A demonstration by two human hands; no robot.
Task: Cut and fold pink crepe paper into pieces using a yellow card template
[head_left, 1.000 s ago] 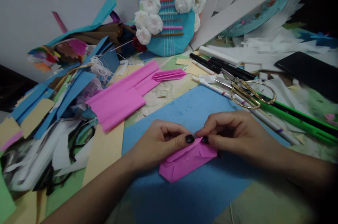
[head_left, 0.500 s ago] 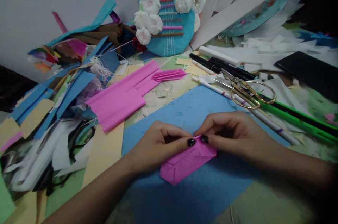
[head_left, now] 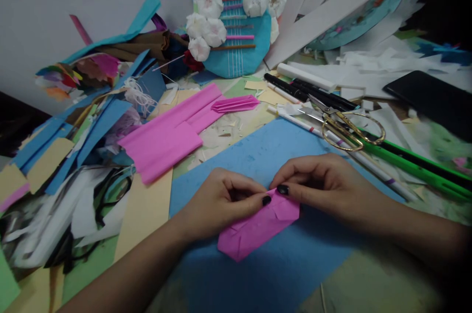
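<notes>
A folded piece of pink paper [head_left: 258, 236] is held over a blue sheet [head_left: 236, 165], its creased flaps facing up. My left hand [head_left: 230, 200] pinches its upper edge between thumb and fingers. Close beside it, my right hand [head_left: 317, 182] pinches the same edge near the right corner. The fingers behind the paper are partly hidden. Beyond my left hand lie larger pink paper sheets [head_left: 165, 143] with a narrow folded pink piece [head_left: 236, 103] resting at their far end.
Gold-handled scissors [head_left: 346, 128], black markers [head_left: 287, 89] and a green cutter-like tool [head_left: 416, 163] lie to the right, with a black phone-like slab [head_left: 431, 101] beyond. A blue paper guitar [head_left: 236, 52] with white flowers stands behind. Paper scraps [head_left: 88, 204] pile up on the left.
The pink paper has shifted slightly left and tilted in my hands. My right thumb has slid a little along the edge, and both hands still pinch it.
</notes>
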